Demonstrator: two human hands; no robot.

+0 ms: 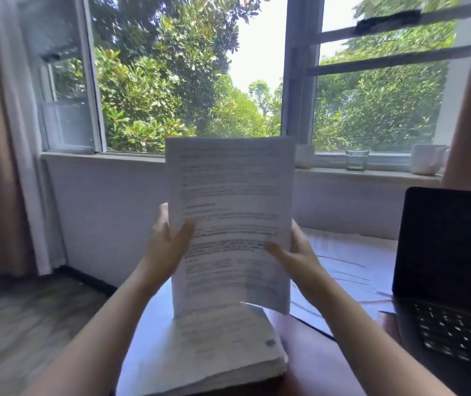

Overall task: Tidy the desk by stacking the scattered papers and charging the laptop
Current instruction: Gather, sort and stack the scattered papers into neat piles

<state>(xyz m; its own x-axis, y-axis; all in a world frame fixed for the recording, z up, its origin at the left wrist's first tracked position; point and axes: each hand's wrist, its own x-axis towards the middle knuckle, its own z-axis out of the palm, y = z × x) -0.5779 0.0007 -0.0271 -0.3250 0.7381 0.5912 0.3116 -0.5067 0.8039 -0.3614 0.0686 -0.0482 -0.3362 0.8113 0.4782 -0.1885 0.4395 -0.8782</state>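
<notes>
Along the desk's [308, 372] right edge the open laptop [445, 270] is sitting, loose sheets [351, 264] lying between it and the thick stack [214, 355] at the near left edge. Directly above that stack the sheaf [231, 195] is standing upright, long axis vertical, bottom edge meeting or just clearing it; left hand [168, 244] and right hand [297, 252] are clamping its side edges, equally near.
</notes>
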